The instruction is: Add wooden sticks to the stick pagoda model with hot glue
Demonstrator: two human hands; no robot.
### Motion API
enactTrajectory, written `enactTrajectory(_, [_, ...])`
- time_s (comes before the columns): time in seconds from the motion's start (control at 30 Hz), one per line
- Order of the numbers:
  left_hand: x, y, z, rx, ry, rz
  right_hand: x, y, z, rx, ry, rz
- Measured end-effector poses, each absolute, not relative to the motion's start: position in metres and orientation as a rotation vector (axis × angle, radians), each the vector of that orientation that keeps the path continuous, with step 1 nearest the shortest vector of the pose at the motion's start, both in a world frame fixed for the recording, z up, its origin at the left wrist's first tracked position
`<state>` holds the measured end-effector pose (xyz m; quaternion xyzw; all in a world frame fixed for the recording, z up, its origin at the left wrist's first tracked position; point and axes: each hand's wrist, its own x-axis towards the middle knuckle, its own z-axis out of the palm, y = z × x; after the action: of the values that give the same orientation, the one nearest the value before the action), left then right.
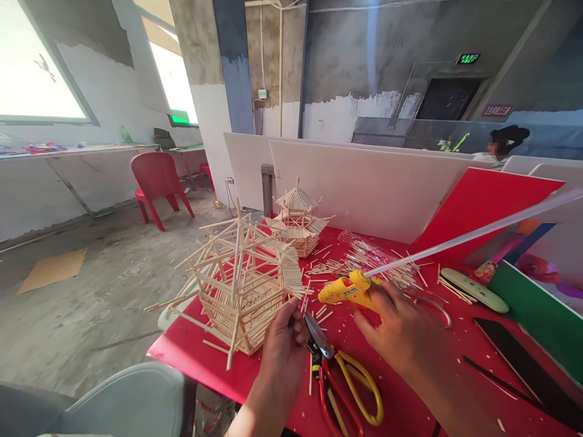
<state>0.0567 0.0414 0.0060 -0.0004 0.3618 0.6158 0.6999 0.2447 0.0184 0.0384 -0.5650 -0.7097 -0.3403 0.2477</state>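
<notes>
My left hand (283,340) grips the lower right edge of a tilted pavilion model made of thin wooden sticks (237,282), held over the red table's left part. My right hand (401,331) is wrapped round a yellow hot glue gun (346,290) with a long clear glue stick (473,233) jutting up to the right; the gun's nozzle points left toward the model's edge. Red and yellow handled scissors (339,379) lie on the table between my hands.
A smaller finished stick pavilion (297,218) stands at the back of the red table (410,413). Loose sticks (364,264) lie scattered near it. White boards (373,188) wall the far side. A red chair (157,182) stands on the floor at left, a grey chair back (132,394) near me.
</notes>
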Motion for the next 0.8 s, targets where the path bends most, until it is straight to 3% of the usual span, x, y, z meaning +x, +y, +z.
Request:
enactTrajectory(0.2, [0.057, 0.04, 0.007, -0.01, 0.796, 1.36, 0.279, 0.01, 0.01, -1.787, -1.939, -0.777])
enactTrajectory(0.5, [0.056, 0.041, 0.012, 0.019, 0.799, 1.348, 0.34, -0.027, -0.091, -2.204, -1.351, 0.13])
enactTrajectory(0.63, [0.055, 0.041, 0.013, 0.002, 0.814, 1.353, 0.35, -0.047, -0.132, -2.331, -1.295, 0.013])
enactTrajectory(0.8, [0.055, 0.041, 0.014, 0.009, 0.819, 1.35, 0.348, -0.055, -0.124, -2.322, -1.483, -0.341])
